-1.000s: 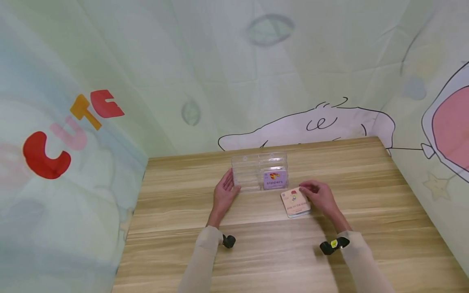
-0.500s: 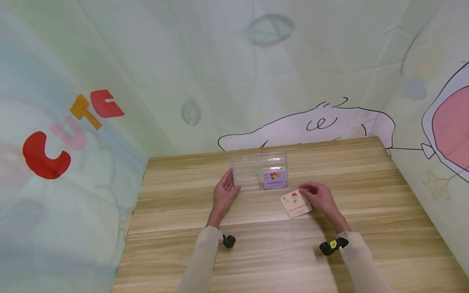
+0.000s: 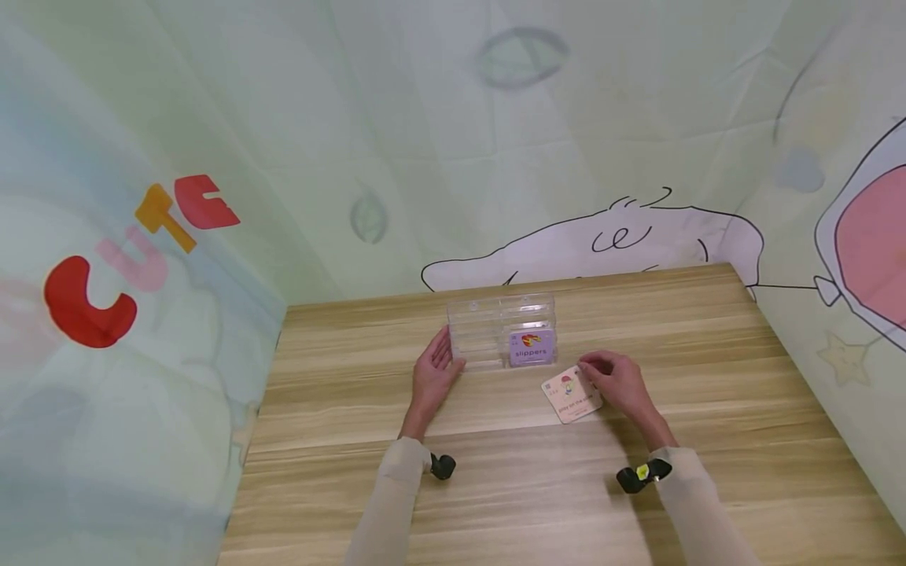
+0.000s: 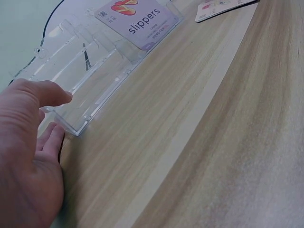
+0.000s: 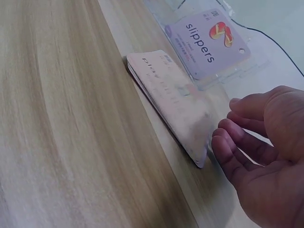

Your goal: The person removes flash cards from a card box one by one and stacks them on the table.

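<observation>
In the head view my left hand (image 3: 433, 384) rests against the left end of a clear plastic card holder (image 3: 476, 355), its thumb at the front edge and its fingers along the side. A purple card reading "slippers" (image 3: 532, 347) stands in the holder's front right pocket. To the right of the holder, a small stack of pink cards with rounded corners (image 3: 572, 397) lies on the table, set at an angle. My right hand (image 5: 270, 147) is at the stack's far right corner, fingers loosely bent, fingertips right at the cards' edge, the thumb apart from them.
The wooden table (image 3: 495, 503) reaches back to a printed fabric wall (image 3: 439, 141), and the holder stands close to its back edge. Fabric also hangs along both sides. Each wrist wears a small black camera (image 3: 442, 467).
A blue-edged card that stuck out below the pink top card a second ago no longer shows, and the stack has turned slightly. The right hand shifted slightly; the left hand and holder stayed put.
</observation>
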The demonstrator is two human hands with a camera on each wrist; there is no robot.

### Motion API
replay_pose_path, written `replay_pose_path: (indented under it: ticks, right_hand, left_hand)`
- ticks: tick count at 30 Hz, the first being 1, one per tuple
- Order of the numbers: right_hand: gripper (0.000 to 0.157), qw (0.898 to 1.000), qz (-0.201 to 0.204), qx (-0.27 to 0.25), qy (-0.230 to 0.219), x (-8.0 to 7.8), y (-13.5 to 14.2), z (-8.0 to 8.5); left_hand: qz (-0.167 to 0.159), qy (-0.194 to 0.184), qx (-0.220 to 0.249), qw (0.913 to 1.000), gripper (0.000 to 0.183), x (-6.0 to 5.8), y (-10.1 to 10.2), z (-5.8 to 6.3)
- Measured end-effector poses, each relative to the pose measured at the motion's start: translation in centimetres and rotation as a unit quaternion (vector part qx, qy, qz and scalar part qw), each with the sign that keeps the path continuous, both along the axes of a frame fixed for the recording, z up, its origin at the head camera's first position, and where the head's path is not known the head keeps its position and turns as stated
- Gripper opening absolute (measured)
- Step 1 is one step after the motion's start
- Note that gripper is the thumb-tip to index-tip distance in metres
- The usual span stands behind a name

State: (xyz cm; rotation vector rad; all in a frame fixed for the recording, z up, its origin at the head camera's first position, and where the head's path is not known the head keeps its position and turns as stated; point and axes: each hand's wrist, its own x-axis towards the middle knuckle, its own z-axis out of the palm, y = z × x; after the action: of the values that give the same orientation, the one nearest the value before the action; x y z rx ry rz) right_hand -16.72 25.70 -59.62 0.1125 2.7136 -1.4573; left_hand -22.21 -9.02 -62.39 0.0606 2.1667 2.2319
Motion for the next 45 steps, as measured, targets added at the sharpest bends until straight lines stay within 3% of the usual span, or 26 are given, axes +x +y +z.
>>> replay_pose_path:
  ticks: [15, 45]
  right_hand:
    - [0.032, 0.999, -0.020, -0.009, -0.042, 0.7, 0.8, 0.5]
    - [0.033, 0.998, -0.014, -0.018, -0.058, 1.5, 1.2, 0.8]
  left_hand:
    - [0.003, -0.003, 0.005, 1.0000, 0.072, 0.0, 0.0, -0.2]
    - [-0.008, 0.004, 0.002, 1.0000, 0.071, 0.0, -0.1, -0.1]
